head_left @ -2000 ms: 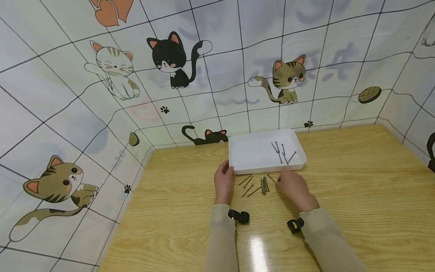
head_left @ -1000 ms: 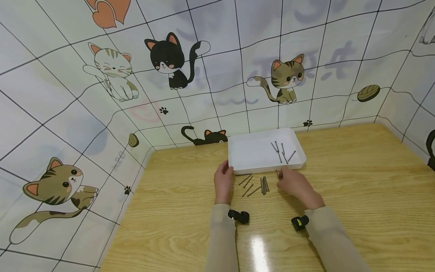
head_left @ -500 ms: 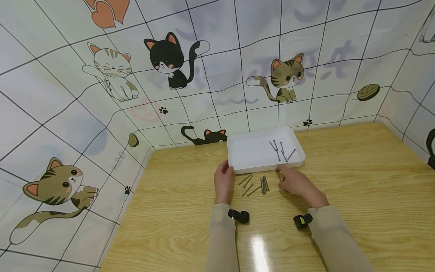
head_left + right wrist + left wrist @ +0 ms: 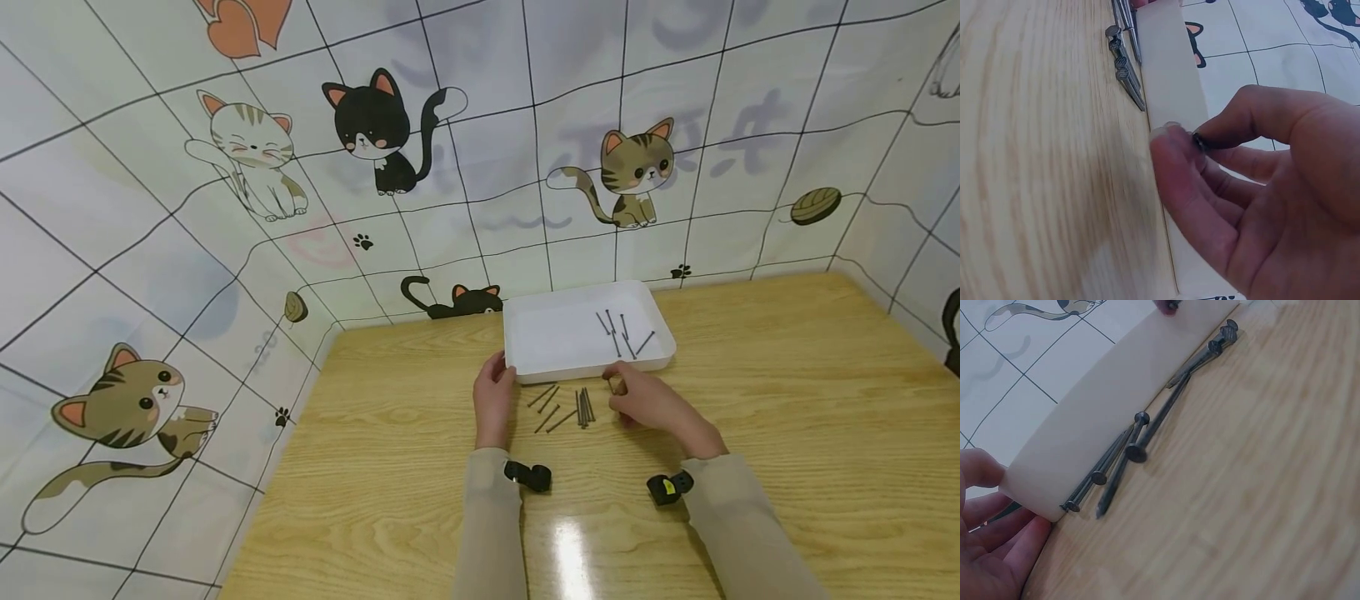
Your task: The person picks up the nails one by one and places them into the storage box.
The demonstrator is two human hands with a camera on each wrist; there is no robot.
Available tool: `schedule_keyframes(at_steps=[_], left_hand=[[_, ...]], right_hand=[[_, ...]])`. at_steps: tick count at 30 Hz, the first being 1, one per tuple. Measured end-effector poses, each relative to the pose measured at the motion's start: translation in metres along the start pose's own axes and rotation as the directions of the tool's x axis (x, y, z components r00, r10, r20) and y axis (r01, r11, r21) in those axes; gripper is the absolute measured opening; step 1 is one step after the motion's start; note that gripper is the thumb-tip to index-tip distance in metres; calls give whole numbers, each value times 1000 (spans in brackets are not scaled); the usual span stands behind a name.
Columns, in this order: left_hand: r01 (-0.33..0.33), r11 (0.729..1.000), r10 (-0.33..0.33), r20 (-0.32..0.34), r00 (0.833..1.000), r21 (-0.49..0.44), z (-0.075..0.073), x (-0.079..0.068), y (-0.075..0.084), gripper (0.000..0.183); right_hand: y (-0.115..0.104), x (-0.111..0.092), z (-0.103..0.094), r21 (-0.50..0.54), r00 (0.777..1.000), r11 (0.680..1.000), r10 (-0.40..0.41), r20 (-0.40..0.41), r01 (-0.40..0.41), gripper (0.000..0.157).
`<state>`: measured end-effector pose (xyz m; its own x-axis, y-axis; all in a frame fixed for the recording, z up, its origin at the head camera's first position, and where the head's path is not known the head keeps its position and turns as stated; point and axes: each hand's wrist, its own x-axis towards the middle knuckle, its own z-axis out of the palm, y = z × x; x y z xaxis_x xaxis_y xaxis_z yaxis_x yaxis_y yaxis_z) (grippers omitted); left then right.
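nails (image 4: 645, 345) in the tray (image 4: 551, 342)?

several, right of centre. loose ones (image 4: 584, 408) remain, just below centre. right hand (image 4: 651, 407) pinches another nail (image 4: 1199, 142), not yet in; left hand (image 4: 493, 402) holds the tray's corner.

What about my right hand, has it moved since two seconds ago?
Yes, slightly: in the head view, judged against the bunched nails on the table, your right hand reaches farther forward, closer to the white tray, with its wrist farther right.
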<state>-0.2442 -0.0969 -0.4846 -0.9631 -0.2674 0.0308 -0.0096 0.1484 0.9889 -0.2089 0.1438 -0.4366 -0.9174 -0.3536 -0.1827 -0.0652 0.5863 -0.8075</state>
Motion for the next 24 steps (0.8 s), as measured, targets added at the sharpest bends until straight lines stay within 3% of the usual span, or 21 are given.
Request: schedule_keyframes(at_steps=[8,16,24], left_hand=[[5,1000,-5,1,1000,7,1,1,-2,37],[11,1000,-11,-2,1000,19,1,1,1,38],[24,1000,-24,-5,1000,20,1,1,2,38]], right_hand=[[-1,3,-4,52,995,997,-51,-83,56,41],[2,14,-10,89,972,990,-85,-221,106,41],[4,32,-17,161,957,977,-91,-277,139,42]])
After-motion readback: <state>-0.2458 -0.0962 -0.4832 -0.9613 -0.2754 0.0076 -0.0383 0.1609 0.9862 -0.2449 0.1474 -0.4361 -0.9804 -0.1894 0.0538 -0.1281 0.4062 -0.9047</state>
